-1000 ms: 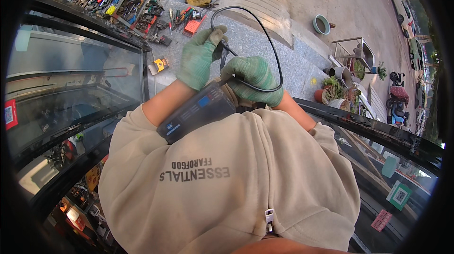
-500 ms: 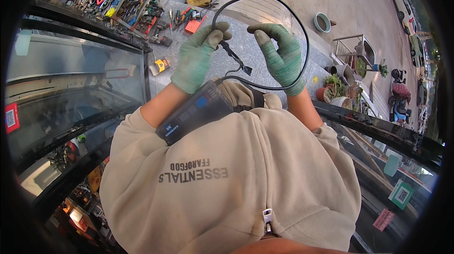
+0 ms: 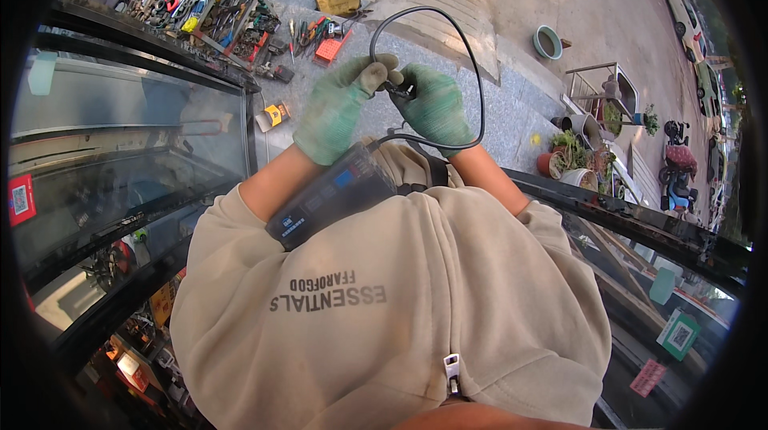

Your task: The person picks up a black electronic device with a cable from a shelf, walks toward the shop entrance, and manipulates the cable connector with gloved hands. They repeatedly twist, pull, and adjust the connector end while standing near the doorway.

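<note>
- Outdoors, seen from high up: grey pavement [image 3: 512, 122] far below, sunlit; glass panes [image 3: 120, 150] in dark frames at left and lower right.
- Tools [image 3: 208, 6] spread in a heap on the pavement, upper left; red case [image 3: 328, 50] and yellow bag [image 3: 338, 0] near them.
- Teal bowl [image 3: 548, 42], wire rack [image 3: 596, 86] and potted plants [image 3: 572, 154] at right, well apart from the tools.
- Beige hoodie [image 3: 400, 318] fills lower centre; sleeves pushed up, forearms bare.
- Left hand [image 3: 340, 110]: green glove, grip closed on black cable [image 3: 472, 70] near its plug end, thumb up.
- Right hand [image 3: 436, 106]: green glove, grip closed on the same cable, just beside the left; gloves touching or nearly so, cannot tell which.
- Cable: rises from between the hands, loops up and round to the right, returns under the right hand toward the chest.
- Dark device [image 3: 332, 198], oblong with blue label patches, wedged between left forearm and chest, tilted; cable end seems to run into its top.
</note>
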